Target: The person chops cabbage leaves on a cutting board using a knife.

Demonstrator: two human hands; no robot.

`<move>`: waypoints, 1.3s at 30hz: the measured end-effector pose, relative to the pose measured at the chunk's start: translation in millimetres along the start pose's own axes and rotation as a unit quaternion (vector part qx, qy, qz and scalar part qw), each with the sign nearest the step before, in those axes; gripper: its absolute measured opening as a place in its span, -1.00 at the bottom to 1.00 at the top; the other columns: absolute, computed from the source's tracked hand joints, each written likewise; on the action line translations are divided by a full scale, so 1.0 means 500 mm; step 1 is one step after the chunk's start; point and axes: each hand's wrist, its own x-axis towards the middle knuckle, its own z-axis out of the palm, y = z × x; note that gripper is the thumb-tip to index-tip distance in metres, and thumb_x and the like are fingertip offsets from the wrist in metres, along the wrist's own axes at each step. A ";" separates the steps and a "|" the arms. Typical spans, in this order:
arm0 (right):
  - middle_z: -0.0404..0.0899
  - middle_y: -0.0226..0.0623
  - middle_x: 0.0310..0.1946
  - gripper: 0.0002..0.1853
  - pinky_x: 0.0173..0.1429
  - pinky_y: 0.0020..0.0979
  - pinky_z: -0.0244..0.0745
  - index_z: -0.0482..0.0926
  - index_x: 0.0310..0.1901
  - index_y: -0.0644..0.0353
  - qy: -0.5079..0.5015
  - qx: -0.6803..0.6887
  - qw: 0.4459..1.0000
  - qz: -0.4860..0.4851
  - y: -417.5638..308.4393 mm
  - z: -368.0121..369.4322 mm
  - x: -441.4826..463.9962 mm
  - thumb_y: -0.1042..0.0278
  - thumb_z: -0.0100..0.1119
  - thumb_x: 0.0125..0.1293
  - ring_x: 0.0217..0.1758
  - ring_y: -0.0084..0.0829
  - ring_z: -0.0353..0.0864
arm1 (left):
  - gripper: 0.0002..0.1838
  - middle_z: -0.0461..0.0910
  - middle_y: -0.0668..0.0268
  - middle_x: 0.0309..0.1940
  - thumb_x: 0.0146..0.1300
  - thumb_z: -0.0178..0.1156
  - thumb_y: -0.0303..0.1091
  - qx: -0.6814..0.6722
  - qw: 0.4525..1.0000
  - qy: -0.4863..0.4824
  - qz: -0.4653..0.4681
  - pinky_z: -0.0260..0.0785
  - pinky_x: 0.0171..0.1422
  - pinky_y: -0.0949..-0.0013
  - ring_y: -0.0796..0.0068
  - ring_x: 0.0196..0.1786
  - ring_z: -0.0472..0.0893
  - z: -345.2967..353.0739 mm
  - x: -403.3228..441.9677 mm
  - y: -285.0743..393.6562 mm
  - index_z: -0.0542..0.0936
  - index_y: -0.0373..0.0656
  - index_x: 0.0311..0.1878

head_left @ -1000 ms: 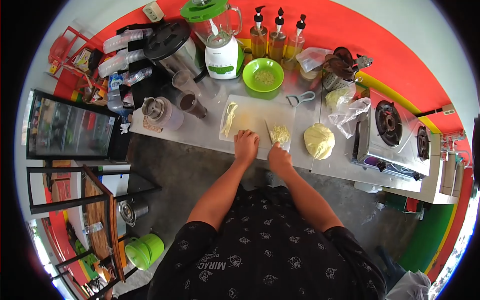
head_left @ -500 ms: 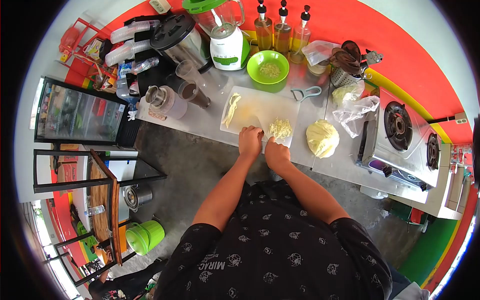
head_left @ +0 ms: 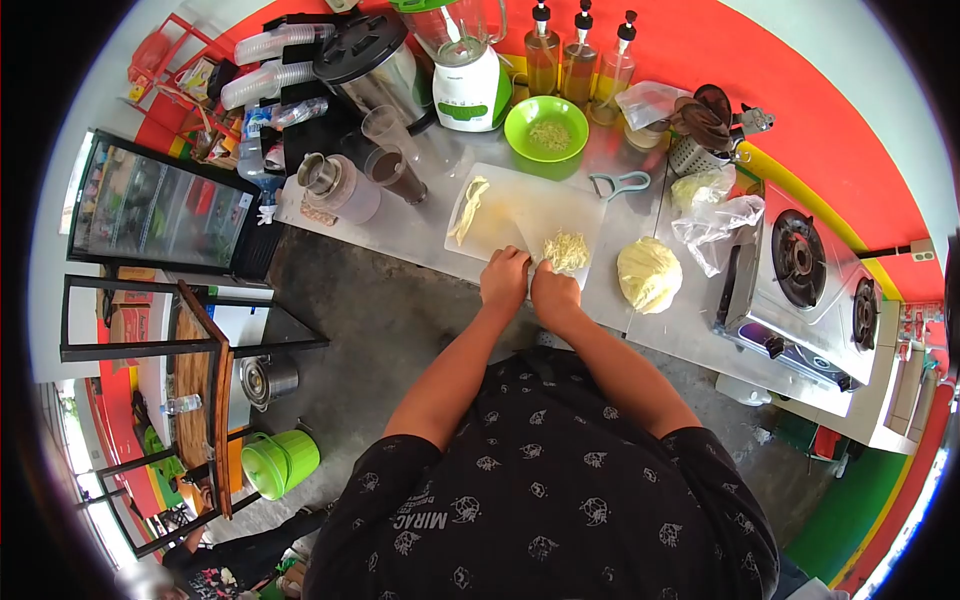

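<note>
My left hand (head_left: 505, 277) is closed at the front edge of the white cutting board (head_left: 510, 205); what its fingers press on is too small to make out. Right beside it, my right hand (head_left: 555, 293) is wrapped round the knife, whose blade is hard to see against the board. Shredded cabbage (head_left: 566, 251) lies just beyond my right hand. A few pale leaf strips (head_left: 470, 208) rest on the board's left side. To the right of the board sits a cabbage head (head_left: 649, 275). Behind it stands a green bowl (head_left: 545, 130) with shreds inside.
A peeler (head_left: 620, 183) lies right of the bowl. The blender (head_left: 468, 90), oil bottles (head_left: 580, 60) and a dark drink cup (head_left: 397, 175) stand on the counter. At right is a gas stove (head_left: 800, 290). Part of another person (head_left: 235, 560) shows at lower left.
The knife blade, plainly visible beside the shreds a second ago, is now hard to see. My hands have come closer together. The view has shifted, and another person has come into view at lower left.
</note>
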 end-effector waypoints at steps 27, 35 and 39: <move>0.75 0.07 -0.28 -0.72 -0.05 -0.14 0.69 0.40 0.01 0.32 -0.002 -0.009 1.000 0.024 -0.014 0.009 0.004 0.35 0.10 0.36 -0.16 -0.07 0.81 | -0.87 0.66 0.22 -0.19 0.09 0.38 -0.46 -0.069 0.996 -0.041 -0.032 0.46 0.14 0.10 0.06 0.01 0.56 -0.024 0.024 -0.024 0.75 -0.12 -0.25; 0.77 -0.06 -0.26 -0.70 -0.07 -0.22 0.70 0.43 0.02 0.34 -0.009 -0.043 0.999 0.007 -0.025 -0.011 0.008 0.34 0.15 0.36 -0.20 -0.16 0.83 | -0.91 0.64 0.25 -0.17 0.10 0.37 -0.47 -0.054 0.996 -0.055 -0.047 0.48 0.12 0.10 0.08 0.04 0.56 -0.021 0.026 -0.021 0.72 -0.09 -0.30; 0.76 0.00 -0.28 -0.70 -0.07 -0.18 0.69 0.40 0.01 0.33 -0.007 -0.034 0.999 0.006 -0.019 0.003 -0.001 0.35 0.14 0.34 -0.18 -0.11 0.82 | -0.91 0.64 0.25 -0.20 0.11 0.36 -0.47 -0.046 0.997 -0.044 -0.050 0.50 0.09 0.10 0.07 0.01 0.58 -0.022 0.028 -0.019 0.71 -0.08 -0.30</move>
